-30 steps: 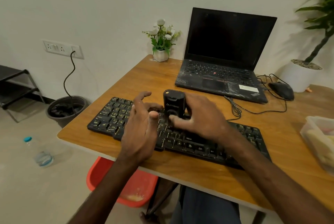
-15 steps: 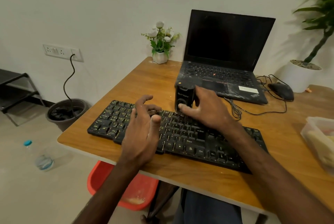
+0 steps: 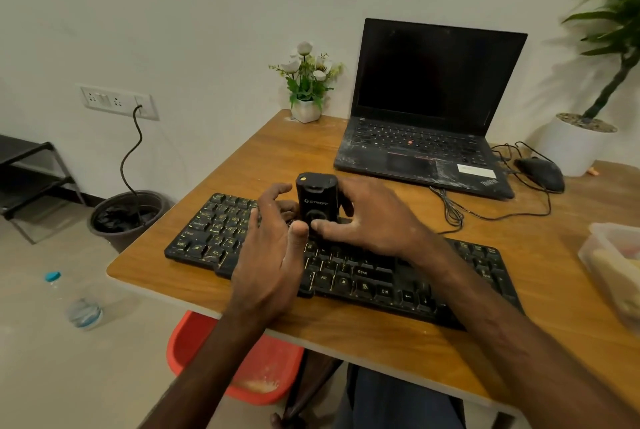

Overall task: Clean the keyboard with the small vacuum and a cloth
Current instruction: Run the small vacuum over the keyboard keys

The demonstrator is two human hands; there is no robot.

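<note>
The small vacuum (image 3: 317,201), a squat black unit with a yellow dot on its top, stands upright on the upper middle rows of the keyboard (image 3: 221,231). The keyboard lies slantwise across the near part of the desk (image 3: 381,333).

The right hand (image 3: 375,220) comes in from the right with the forearm low over the keyboard's right half. Its grip wraps the vacuum: the fingers curl round the far and right sides of the body, and the thumb lies across the lower front, just under the round part there. The back of the hand faces up and the wrist is nearly straight.

The left hand (image 3: 273,255) reaches forward palm down over the keyboard's middle. Its fingers are bent in a loose arch, with the index finger curving toward the vacuum's left side and the thumb stretched out until its tip is just beside the right thumb. This grip is relaxed and closes on nothing. Whether the fingertips touch the vacuum or only the keys is hard to tell, since the hand itself hides them.

Farther back on the desk sits an open laptop (image 3: 426,109) with a dark screen and a dusty palm rest. A mouse (image 3: 540,174) lies to its right, and a small pot of white flowers (image 3: 306,82) stands at the far edge.
</note>
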